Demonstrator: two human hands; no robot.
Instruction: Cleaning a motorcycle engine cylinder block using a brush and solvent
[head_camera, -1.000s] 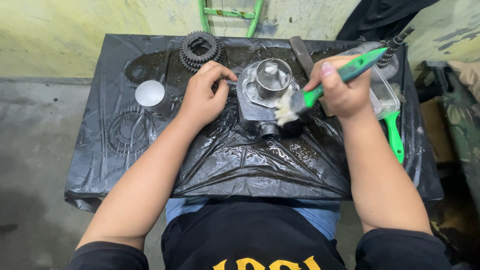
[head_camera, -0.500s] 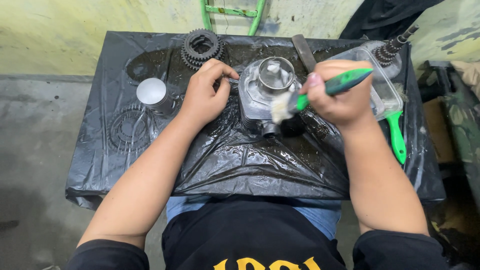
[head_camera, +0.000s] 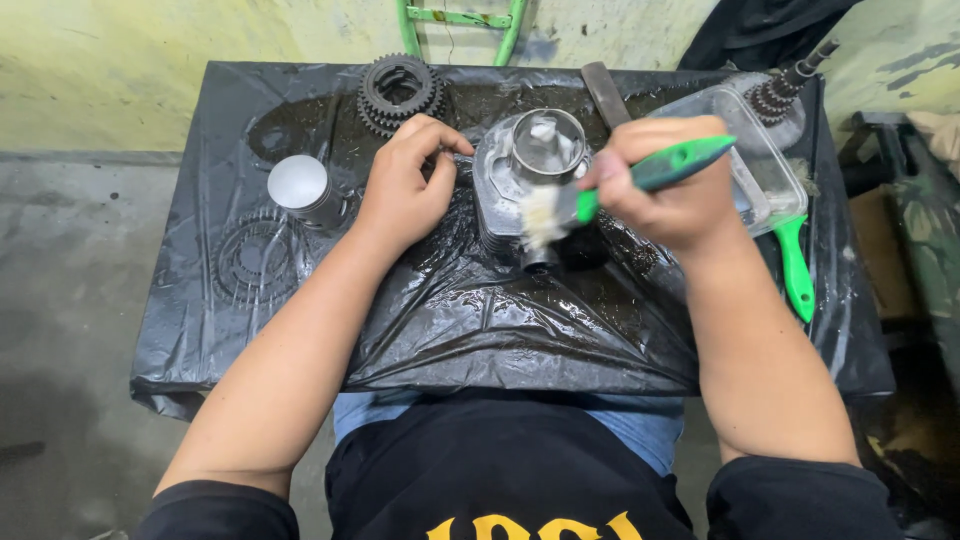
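Note:
A grey metal engine cylinder (head_camera: 520, 165) stands in the middle of a table covered with wet black plastic sheet (head_camera: 500, 320). My left hand (head_camera: 405, 185) rests against the cylinder's left side, fingers curled on its edge. My right hand (head_camera: 670, 185) grips a green-handled paintbrush (head_camera: 650, 175), whose pale bristles press on the cylinder's front face.
A stack of gears (head_camera: 398, 92) sits at the back left, a silver piston (head_camera: 300, 188) and a round clutch plate (head_camera: 255, 262) at the left. A clear plastic tray (head_camera: 765, 170), a geared shaft (head_camera: 785, 85), a second green brush handle (head_camera: 795, 265) and a flat file (head_camera: 605, 92) lie at the right.
My right hand has turned the brush from steeply tilted to nearly level, sweeping the bristles lower and leftward on the cylinder's front. My left hand stays on the cylinder.

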